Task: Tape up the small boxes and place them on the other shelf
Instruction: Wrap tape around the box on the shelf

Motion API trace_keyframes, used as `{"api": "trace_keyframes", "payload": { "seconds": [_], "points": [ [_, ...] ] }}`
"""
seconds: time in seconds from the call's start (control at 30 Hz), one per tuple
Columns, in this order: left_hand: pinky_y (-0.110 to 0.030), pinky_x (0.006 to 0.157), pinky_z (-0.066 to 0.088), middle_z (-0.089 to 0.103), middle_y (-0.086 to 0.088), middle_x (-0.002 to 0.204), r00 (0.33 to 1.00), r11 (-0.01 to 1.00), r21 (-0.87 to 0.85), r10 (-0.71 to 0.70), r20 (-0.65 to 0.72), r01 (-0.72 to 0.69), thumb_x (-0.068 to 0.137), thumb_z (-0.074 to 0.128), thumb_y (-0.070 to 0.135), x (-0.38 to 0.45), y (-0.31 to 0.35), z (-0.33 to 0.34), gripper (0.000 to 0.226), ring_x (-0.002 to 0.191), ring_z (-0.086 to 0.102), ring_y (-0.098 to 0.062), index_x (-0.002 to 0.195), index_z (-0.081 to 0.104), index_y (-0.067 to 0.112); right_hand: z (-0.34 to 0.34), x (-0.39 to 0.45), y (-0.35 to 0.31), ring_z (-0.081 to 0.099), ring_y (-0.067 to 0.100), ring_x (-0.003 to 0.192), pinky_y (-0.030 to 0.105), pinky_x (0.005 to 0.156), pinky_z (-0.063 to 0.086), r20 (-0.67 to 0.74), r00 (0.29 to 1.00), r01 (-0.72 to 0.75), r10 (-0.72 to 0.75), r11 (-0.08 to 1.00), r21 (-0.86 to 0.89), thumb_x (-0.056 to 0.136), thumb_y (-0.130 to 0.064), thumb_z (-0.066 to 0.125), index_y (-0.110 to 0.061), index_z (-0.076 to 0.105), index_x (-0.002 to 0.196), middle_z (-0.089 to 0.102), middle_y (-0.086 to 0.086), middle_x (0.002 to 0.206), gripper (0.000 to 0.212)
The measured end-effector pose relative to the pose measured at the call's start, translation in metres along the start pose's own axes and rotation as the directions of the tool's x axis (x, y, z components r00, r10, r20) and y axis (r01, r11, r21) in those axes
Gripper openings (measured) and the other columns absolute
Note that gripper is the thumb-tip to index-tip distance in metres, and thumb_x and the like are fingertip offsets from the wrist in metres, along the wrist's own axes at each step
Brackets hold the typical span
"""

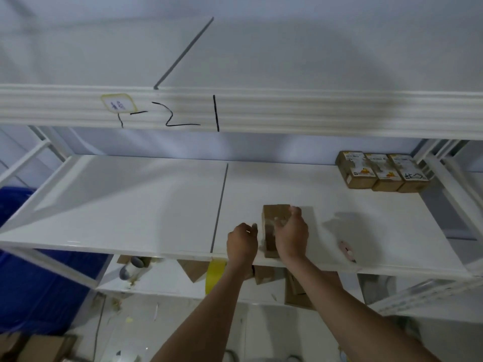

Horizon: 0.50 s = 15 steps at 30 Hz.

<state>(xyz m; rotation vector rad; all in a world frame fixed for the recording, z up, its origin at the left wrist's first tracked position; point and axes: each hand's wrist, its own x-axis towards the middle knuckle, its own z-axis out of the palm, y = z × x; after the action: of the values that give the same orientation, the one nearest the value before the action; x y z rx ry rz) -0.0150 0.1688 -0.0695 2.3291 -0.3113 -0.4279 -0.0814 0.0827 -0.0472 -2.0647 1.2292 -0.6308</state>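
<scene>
A small brown cardboard box [271, 226] stands near the front edge of the white middle shelf [146, 205]. My right hand [291, 232] grips the box from its right side, thumb up at the top edge. My left hand [242, 242] hovers just left of the box with fingers curled; I cannot make out anything in it. Three labelled small boxes [383, 173] sit in a row at the shelf's back right corner. A yellow tape strip [214, 274] hangs from the shelf's front edge.
A pink box cutter [346, 250] lies on the shelf right of my hands. The upper shelf beam [261, 111] carries handwritten marks. Below are cardboard pieces [298, 291], a tape roll [130, 267] and a blue bin [31, 283] at left.
</scene>
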Motion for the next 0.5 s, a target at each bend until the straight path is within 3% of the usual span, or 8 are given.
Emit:
{"api": "trace_keyframes", "payload": {
  "seconds": [0.07,0.17,0.23,0.33,0.43,0.5],
  "points": [
    [-0.025,0.067,0.038,0.073,-0.006,0.094,0.999,0.999,-0.018,-0.039,-0.038,0.038,0.103,0.046,0.039,0.004,-0.01,-0.013,0.039,0.081,0.061,-0.021,0.1,0.072,0.01,0.004,-0.013,-0.015,0.065,0.025,0.1,0.035,0.082,0.055,0.001,0.999,0.048,-0.048,0.999,0.023,0.096,-0.022,0.066,-0.009,0.055,0.126,0.068,0.007,0.11,0.034],
    [-0.027,0.066,0.038,0.07,-0.008,0.081,0.99,0.994,-0.042,-0.101,-0.098,0.098,0.101,0.048,0.031,0.006,-0.032,-0.033,0.038,0.075,0.059,-0.022,0.083,0.071,0.008,0.016,-0.035,-0.032,0.065,0.016,0.083,0.028,0.072,0.052,0.116,0.99,0.057,-0.074,0.988,0.145,0.095,-0.016,0.066,-0.007,0.065,0.103,0.068,0.0,0.093,0.013],
    [-0.03,0.062,0.038,0.065,-0.008,0.07,0.976,0.987,-0.057,-0.157,-0.148,0.15,0.099,0.049,0.029,0.004,-0.048,-0.044,0.04,0.07,0.056,-0.025,0.071,0.063,0.004,0.03,-0.048,-0.034,0.061,0.01,0.073,0.024,0.067,0.05,0.259,0.965,-0.014,-0.037,0.981,0.192,0.093,-0.012,0.066,-0.006,0.067,0.09,0.066,-0.002,0.081,0.006],
    [-0.03,0.052,0.033,0.05,-0.004,0.055,0.953,0.964,-0.101,-0.26,-0.154,0.246,0.095,0.051,0.027,0.001,-0.078,-0.056,0.04,0.055,0.049,-0.022,0.06,0.048,0.008,0.053,-0.063,-0.029,0.066,0.018,0.07,0.033,0.063,0.052,0.431,0.895,-0.181,0.116,0.977,0.113,0.09,-0.011,0.063,-0.004,0.071,0.079,0.07,0.005,0.074,0.015],
    [-0.028,0.06,0.044,0.059,-0.005,0.065,0.94,0.937,-0.091,-0.341,-0.012,0.339,0.096,0.054,0.032,-0.001,-0.105,-0.061,0.033,0.061,0.058,-0.02,0.077,0.06,0.005,0.074,-0.074,-0.019,0.07,0.022,0.065,0.024,0.057,0.053,0.51,0.791,-0.413,0.338,0.91,0.036,0.089,-0.014,0.064,-0.004,0.075,0.081,0.074,0.01,0.075,0.017],
    [-0.033,0.078,0.055,0.064,-0.008,0.086,0.929,0.919,-0.142,-0.358,0.093,0.369,0.097,0.056,0.033,-0.001,-0.119,-0.062,0.024,0.082,0.065,-0.025,0.087,0.059,0.011,0.085,-0.08,-0.012,0.072,0.022,0.063,0.033,0.068,0.062,0.562,0.702,-0.546,0.437,0.837,0.031,0.086,-0.018,0.068,-0.004,0.074,0.084,0.075,0.01,0.073,0.016]
  ]
}}
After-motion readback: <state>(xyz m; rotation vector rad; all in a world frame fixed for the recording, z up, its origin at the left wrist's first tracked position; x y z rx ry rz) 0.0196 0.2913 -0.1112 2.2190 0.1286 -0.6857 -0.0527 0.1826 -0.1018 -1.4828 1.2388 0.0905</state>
